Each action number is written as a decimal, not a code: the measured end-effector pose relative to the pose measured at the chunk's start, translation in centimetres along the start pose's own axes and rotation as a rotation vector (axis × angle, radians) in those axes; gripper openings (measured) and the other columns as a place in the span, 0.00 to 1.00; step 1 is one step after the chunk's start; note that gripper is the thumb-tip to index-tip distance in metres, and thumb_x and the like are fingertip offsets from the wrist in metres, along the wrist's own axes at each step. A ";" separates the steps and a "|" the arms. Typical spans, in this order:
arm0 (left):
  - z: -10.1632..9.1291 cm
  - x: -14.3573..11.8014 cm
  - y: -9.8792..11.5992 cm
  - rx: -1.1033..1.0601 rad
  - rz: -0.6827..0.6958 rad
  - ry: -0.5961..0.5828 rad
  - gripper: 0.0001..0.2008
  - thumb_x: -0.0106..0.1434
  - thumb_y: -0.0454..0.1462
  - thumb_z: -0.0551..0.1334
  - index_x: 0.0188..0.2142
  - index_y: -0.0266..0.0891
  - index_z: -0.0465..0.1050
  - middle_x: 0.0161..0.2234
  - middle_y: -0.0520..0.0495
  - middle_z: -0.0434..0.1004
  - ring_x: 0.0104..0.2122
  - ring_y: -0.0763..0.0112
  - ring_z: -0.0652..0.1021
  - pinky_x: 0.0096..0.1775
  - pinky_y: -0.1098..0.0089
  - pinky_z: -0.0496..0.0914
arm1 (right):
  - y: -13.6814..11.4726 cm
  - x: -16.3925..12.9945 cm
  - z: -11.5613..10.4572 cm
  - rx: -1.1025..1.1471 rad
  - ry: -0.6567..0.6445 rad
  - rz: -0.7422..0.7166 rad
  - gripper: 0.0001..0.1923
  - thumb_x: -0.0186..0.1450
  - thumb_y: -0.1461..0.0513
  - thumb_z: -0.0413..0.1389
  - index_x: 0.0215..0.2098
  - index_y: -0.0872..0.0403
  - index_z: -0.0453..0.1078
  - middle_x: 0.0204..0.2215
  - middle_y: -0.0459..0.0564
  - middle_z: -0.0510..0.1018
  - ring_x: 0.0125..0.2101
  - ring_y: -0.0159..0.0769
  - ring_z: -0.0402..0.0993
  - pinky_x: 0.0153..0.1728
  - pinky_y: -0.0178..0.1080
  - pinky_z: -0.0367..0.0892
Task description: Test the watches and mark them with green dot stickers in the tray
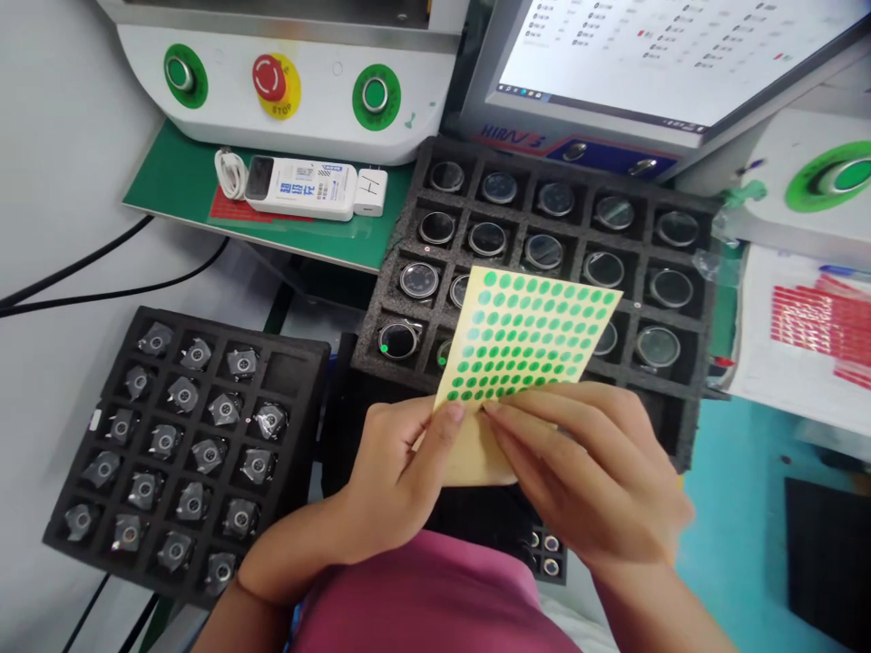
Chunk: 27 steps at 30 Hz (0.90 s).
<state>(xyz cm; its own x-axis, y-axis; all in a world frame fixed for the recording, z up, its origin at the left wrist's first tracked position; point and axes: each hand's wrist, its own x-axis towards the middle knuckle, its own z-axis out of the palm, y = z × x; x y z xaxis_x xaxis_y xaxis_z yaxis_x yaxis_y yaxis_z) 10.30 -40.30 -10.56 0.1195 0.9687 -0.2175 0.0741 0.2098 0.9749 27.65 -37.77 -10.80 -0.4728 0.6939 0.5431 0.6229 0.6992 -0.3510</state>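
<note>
My left hand [408,472] grips the lower left edge of a pale yellow sheet of green dot stickers [531,331], thumb on top. Rows of green dots fill the upper part; the lower backing is bare. At the lowest row of dots, the fingertips of my right hand [592,462] are pinched together against the sheet. What lies between them is too small to make out. Behind the sheet is a black foam tray [387,308] of round, dark glass-faced parts [487,238], partly hidden by the sheet. Green dots show on two parts in its front row.
At left stands another black foam tray [262,490] with wrapped parts. Behind it, a power bank [303,188] and cable lie on a green shelf [170,172] below a button panel [319,86]. A monitor [612,54] is at the back, red strips [817,322] at right.
</note>
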 end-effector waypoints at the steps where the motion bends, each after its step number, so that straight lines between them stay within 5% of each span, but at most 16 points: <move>1: -0.2 0.0 0.0 0.007 0.009 -0.005 0.22 0.73 0.45 0.52 0.24 0.37 0.62 0.20 0.55 0.53 0.20 0.80 0.57 0.20 0.73 0.49 | 0.0 -0.1 0.0 -0.020 -0.021 -0.018 0.11 0.66 0.71 0.59 0.45 0.55 0.73 0.35 0.51 0.82 0.36 0.40 0.77 0.35 0.44 0.70; 11: -2.7 1.2 1.4 0.233 0.063 -0.048 0.26 0.71 0.43 0.53 0.18 0.38 0.48 0.16 0.57 0.46 0.16 0.81 0.53 0.21 0.69 0.45 | 0.0 0.6 -0.6 0.124 -0.188 -0.182 0.10 0.67 0.71 0.56 0.46 0.61 0.74 0.36 0.52 0.82 0.37 0.40 0.76 0.36 0.42 0.71; 20: -2.8 1.3 2.3 0.415 0.076 -0.073 0.24 0.69 0.40 0.52 0.17 0.39 0.47 0.15 0.56 0.45 0.16 0.79 0.52 0.23 0.67 0.43 | -0.2 0.5 -0.4 0.152 -0.205 -0.174 0.12 0.66 0.71 0.54 0.46 0.59 0.75 0.36 0.52 0.83 0.35 0.41 0.77 0.33 0.42 0.71; 27: -2.9 1.1 2.4 0.352 0.021 -0.103 0.25 0.70 0.41 0.52 0.17 0.40 0.46 0.16 0.56 0.45 0.17 0.79 0.51 0.22 0.67 0.43 | 0.0 0.0 -0.4 0.197 -0.185 -0.219 0.11 0.66 0.72 0.55 0.44 0.62 0.75 0.35 0.54 0.83 0.36 0.41 0.77 0.34 0.42 0.71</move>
<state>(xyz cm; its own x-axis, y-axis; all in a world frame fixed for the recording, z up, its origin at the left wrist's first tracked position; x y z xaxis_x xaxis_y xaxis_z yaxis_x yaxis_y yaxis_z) 7.76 -38.34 -8.37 0.2224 0.9501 -0.2188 0.4049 0.1141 0.9072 27.86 -37.83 -10.48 -0.6981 0.5303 0.4811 0.3700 0.8425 -0.3916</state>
